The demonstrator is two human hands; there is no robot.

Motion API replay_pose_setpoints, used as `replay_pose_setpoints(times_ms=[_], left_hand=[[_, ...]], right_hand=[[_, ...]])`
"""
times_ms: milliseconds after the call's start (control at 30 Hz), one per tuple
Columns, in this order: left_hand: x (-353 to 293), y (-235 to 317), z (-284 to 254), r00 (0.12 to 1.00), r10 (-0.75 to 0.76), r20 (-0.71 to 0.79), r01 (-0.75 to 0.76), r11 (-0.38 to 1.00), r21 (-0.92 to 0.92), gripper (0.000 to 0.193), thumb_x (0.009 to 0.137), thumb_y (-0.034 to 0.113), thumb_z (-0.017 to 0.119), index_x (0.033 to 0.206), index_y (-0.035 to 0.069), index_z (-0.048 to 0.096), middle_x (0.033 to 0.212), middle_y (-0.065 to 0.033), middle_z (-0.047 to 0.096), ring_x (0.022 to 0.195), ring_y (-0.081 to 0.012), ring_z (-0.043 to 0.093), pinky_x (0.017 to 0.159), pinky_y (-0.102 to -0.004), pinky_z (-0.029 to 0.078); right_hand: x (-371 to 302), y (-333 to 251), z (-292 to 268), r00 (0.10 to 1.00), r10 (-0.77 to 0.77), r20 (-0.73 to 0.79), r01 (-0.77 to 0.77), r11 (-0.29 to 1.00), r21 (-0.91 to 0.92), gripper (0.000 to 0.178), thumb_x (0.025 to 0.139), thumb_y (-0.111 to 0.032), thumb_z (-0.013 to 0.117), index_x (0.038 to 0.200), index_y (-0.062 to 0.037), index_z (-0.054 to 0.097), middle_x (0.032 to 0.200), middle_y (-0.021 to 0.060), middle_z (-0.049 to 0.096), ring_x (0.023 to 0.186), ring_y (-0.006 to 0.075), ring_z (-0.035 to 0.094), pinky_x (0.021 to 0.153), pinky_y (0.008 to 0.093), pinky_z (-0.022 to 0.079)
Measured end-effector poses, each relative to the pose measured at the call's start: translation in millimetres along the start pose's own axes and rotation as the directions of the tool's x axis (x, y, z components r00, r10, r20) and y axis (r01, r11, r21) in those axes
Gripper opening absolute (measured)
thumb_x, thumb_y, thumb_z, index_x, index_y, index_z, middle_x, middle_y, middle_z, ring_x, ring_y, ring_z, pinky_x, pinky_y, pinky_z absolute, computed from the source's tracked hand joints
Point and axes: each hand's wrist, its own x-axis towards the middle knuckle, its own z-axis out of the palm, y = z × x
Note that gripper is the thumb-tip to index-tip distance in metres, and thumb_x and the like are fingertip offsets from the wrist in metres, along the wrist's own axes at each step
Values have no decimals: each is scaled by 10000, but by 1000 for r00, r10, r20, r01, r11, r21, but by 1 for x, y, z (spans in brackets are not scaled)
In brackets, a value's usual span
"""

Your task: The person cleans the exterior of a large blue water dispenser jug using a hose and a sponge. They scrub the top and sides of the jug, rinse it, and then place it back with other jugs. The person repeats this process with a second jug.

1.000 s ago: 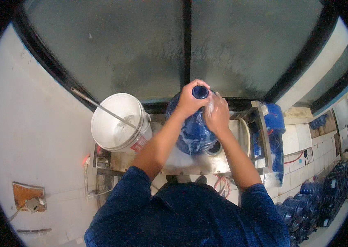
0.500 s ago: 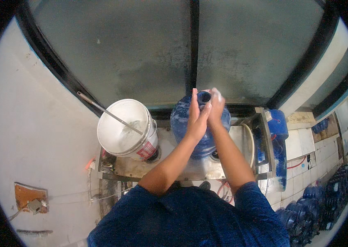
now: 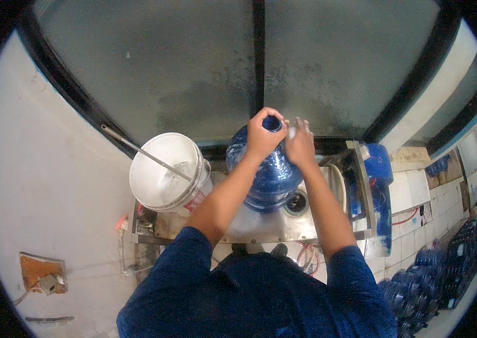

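A large blue water jug (image 3: 272,172) stands upright in a steel sink (image 3: 261,225), its open mouth at the top. My left hand (image 3: 262,135) is wrapped around the jug's neck just below the mouth. My right hand (image 3: 300,141) is beside the neck on its right, fingers bent, with something small and pale at the fingertips; what it is I cannot tell.
A white bucket (image 3: 165,172) with a metal rod across it stands to the left of the jug. A drain opening (image 3: 296,201) lies by the jug's base. Frosted window panes (image 3: 193,67) fill the wall ahead. Several blue jugs (image 3: 435,276) are stacked at lower right.
My left hand has closed around the jug's neck, where half a second ago its fingers were stretched up beside the mouth. The right hand stayed at the neck's right side.
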Motion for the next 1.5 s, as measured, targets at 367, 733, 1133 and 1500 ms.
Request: replay_pose_setpoints(times_ms=[367, 733, 1133, 1500], left_hand=[[-8, 20, -22, 974, -156, 167, 147, 987, 63, 346, 751, 159, 829, 1021, 61, 636, 905, -163, 709, 864, -334, 719, 806, -393, 545], [34, 41, -31, 765, -448, 462, 70, 772, 632, 592, 828, 402, 761, 1145, -79, 625, 1017, -351, 681, 1014, -496, 673, 913, -524, 544], [44, 39, -30, 729, -380, 569, -62, 791, 609, 638, 829, 482, 744, 1152, -56, 630, 999, -336, 694, 960, -508, 678, 896, -539, 543], [29, 35, -37, 768, -310, 561, -79, 823, 562, 590, 830, 470, 734, 1115, -34, 621, 923, -304, 702, 898, -487, 689, 848, -545, 550]], right_hand=[[-65, -35, -42, 982, -173, -81, 189, 946, 264, 459, 951, -177, 542, 1376, -4, 552, 1368, 254, 575, 1284, 429, 535, 1085, 512, 400], [-90, -99, -20, 894, -438, 90, 426, 895, 133, 580, 892, -168, 611, 1401, 76, 480, 1446, 292, 488, 1392, 480, 413, 1176, 580, 270], [-18, -129, 105, 861, -324, 392, 334, 942, 44, 470, 957, -304, 495, 1229, 45, 657, 1342, 237, 592, 1343, 406, 481, 1203, 542, 222], [-92, 44, -30, 994, -100, -36, 101, 995, 14, 483, 1027, -314, 440, 1428, -66, 549, 1523, 141, 505, 1444, 400, 407, 1189, 628, 210]])
